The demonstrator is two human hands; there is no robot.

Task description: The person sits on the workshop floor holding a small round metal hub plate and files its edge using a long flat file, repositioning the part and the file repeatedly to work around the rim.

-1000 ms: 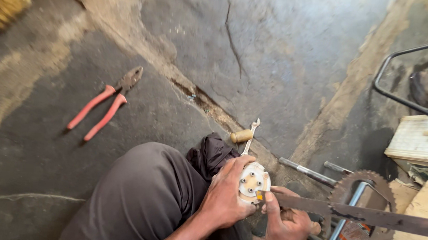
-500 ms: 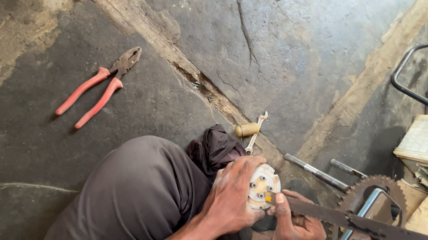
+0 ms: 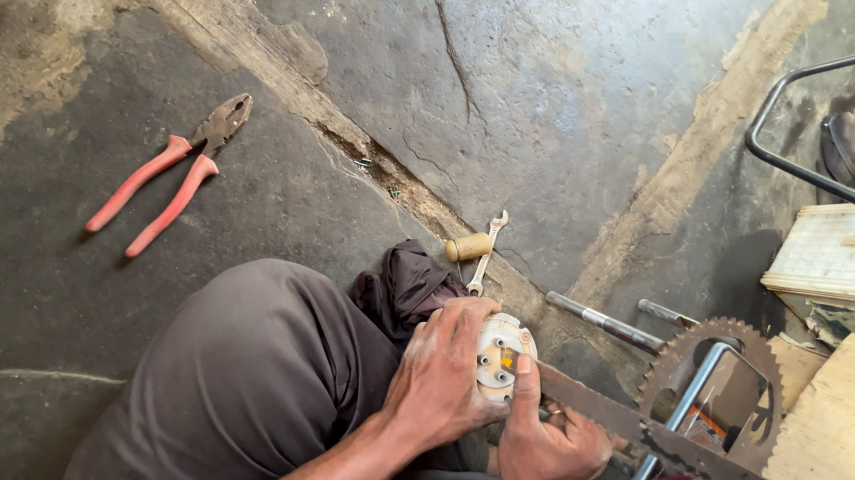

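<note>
My left hand (image 3: 446, 372) is closed over a round cream disc with small holes (image 3: 501, 357), held just in front of my bent knee in grey trousers (image 3: 247, 378). My right hand (image 3: 545, 449) sits below and to the right of the disc. Its thumb presses the disc's edge and its fingers curl at the near end of a long flat rusty metal bar (image 3: 694, 451). The bar runs off to the lower right. My hands hide the underside of the disc.
Red-handled pliers (image 3: 166, 177) lie on the cracked concrete floor at the left. A small spanner (image 3: 487, 249), a yellow wooden handle (image 3: 467, 246) and a dark cloth (image 3: 410, 279) lie by my knee. A steel rod (image 3: 602, 320), a toothed sprocket (image 3: 709, 375), wooden boards (image 3: 835, 439) and a metal frame (image 3: 817, 127) are at the right.
The view has shifted a little, so the pliers sit lower. Both hands stay on the disc, and my right thumb has come up onto its edge.
</note>
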